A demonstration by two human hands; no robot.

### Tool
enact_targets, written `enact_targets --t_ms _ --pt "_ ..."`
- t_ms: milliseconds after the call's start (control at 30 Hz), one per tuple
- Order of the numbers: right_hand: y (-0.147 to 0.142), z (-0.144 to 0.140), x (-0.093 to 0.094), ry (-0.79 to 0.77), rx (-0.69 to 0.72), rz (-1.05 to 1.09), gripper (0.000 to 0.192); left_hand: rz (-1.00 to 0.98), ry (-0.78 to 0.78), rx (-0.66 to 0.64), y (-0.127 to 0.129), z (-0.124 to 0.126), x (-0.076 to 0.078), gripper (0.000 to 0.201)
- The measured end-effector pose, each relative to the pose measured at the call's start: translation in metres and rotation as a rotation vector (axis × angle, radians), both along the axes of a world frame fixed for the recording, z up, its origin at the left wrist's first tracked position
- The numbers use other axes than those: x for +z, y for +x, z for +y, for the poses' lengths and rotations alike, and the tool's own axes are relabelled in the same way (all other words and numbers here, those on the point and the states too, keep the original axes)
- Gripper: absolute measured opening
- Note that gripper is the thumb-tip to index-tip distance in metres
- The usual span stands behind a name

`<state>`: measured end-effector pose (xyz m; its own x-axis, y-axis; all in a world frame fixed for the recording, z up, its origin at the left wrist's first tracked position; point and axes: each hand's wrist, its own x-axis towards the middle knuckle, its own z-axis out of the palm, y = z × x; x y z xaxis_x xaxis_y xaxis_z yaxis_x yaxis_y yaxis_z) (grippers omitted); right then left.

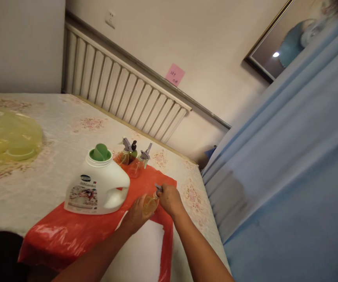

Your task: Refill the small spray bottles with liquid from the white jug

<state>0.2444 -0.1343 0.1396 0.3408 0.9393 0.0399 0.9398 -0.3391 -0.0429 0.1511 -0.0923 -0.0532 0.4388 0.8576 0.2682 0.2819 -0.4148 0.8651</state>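
Small spray bottle [150, 203] of yellowish liquid over red plastic bag [77, 231] — our left hand [136, 214] wrapped round body, right hand [169, 197] fingers pinched on spray head [158, 188]. We judge spill risk — loosened head, tilted bottle, liquid onto bedcover [54, 133]. Detergent jug [97, 184] just beside; elbow could topple it.

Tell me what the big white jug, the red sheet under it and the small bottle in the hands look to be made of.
White jug: probably opaque moulded plastic, smooth with a soft sheen, with a printed label and a green cap.
Red sheet: likely thin plastic film, since it is glossy and wrinkled.
Small bottle, held by the left hand and right hand: see-through, amber-tinted; plastic or glass, I cannot tell.
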Motion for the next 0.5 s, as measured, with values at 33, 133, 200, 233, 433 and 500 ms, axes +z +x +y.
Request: enact_targets --t_ms 33,133,200,233,433,500 --pt "0.000 0.000 -0.001 0.004 -0.004 0.004 0.017 0.000 0.002 -0.001 0.000 0.000 0.000 0.069" --pt "-0.002 0.001 -0.002 0.019 0.002 0.028 0.017 -0.001 0.011 0.002 0.001 0.000 -0.001 0.069" --pt "-0.003 -0.001 -0.002 0.045 0.028 0.050 0.022 -0.002 0.017 0.006 0.000 0.001 0.000 0.069" --pt "-0.004 -0.002 -0.001 0.065 0.051 0.061 0.027 -0.001 0.019 0.006 0.000 0.001 0.000 0.069" --pt "0.006 -0.008 0.011 0.161 0.325 0.134 0.050 0.014 0.008 0.010 0.000 0.001 -0.001 0.070" --pt "0.014 -0.009 0.018 0.158 0.409 0.150 0.040 0.015 0.002 0.013 0.000 0.000 -0.001 0.072"
